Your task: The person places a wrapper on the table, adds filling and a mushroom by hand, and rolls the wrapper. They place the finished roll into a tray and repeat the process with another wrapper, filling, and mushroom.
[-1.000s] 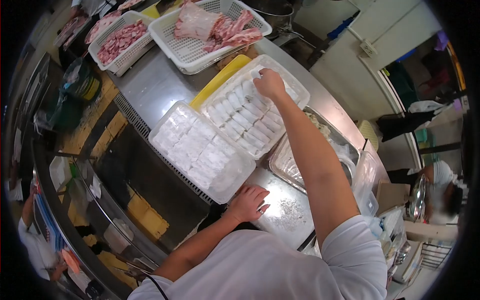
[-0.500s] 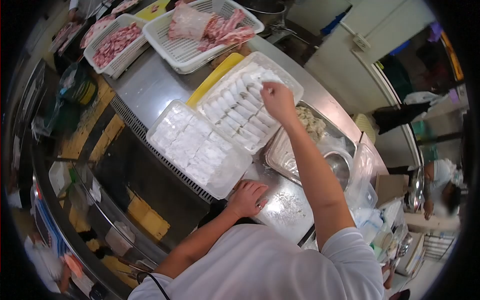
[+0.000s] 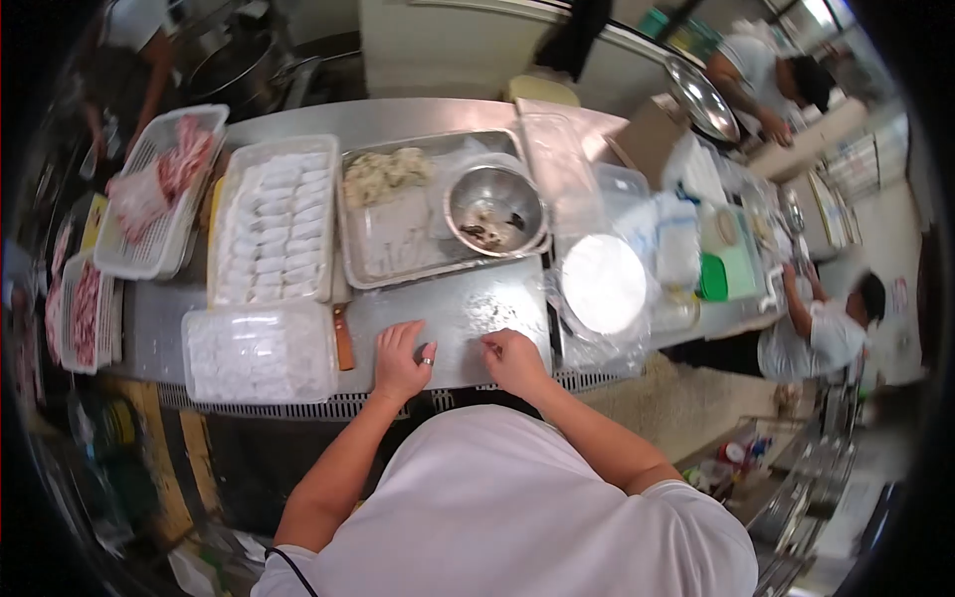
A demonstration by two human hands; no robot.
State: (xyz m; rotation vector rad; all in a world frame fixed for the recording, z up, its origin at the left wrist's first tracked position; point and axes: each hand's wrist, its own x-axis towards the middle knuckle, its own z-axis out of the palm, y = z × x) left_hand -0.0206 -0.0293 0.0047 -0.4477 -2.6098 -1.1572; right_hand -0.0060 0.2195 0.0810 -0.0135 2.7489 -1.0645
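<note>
My left hand [image 3: 401, 360] rests on the steel worktop [image 3: 453, 323] near its front edge, fingers stretched out, a ring on one. To its right, my right hand [image 3: 514, 360] is closed, its fingers curled in over the worktop; what they hold, if anything, is hidden. Just left of my left hand lies a wooden handle [image 3: 344, 338]. Beside that, a plastic container [image 3: 323, 350] holds white, flour-dusted pieces. Behind it, a white tray [image 3: 331, 159] carries rows of pale wrapped rolls. A metal tray [image 3: 373, 279] beyond my hands holds pale filling [image 3: 388, 174] and a steel bowl [image 3: 494, 199] with dark bits.
White baskets of raw meat [image 3: 184, 159] stand at the left. On the right are a stack of round white sheets [image 3: 603, 284] in plastic, bags and a green lid [image 3: 712, 278]. Co-workers [image 3: 811, 333] are at the right; another person stands at the back left.
My right hand has left the tray of rolls and come back to the worktop's front. My left hand now lies flatter with its fingers out. The view has turned to the right.
</note>
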